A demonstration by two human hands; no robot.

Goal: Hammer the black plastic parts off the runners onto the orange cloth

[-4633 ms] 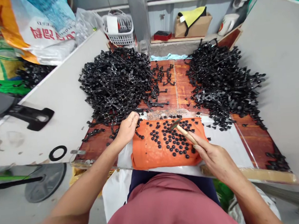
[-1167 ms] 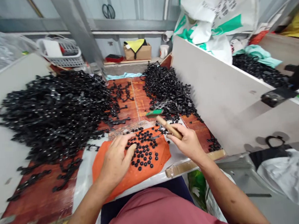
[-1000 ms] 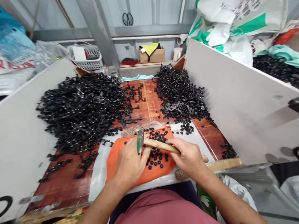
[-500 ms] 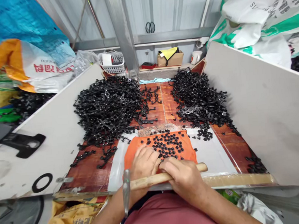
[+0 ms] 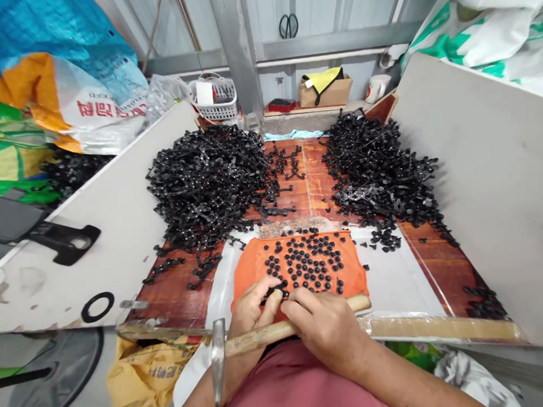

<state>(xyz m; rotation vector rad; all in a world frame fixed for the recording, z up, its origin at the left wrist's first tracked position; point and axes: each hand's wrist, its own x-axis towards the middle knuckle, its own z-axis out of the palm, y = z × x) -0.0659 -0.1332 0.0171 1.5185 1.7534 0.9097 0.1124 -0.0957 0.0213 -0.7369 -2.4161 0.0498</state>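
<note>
Gripping: right hand [image 5: 324, 325] curled round wooden-handled, metal-headed hammer [image 5: 262, 337], over near edge of table [image 5: 169, 300] | left hand [image 5: 250, 309] pinching black piece [image 5: 272, 292] above orange cloth [image 5: 248, 264] | white basket [image 5: 221, 112]: white item [image 5: 204, 93] inside

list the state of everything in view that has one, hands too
left hand, pinching a black piece
right hand, closed round the hammer
hammer, held crosswise, head toward the person's left
orange cloth, spread out under black caps
black caps, scattered
yellow cloth, draped over the cardboard box
white basket, upright
</note>
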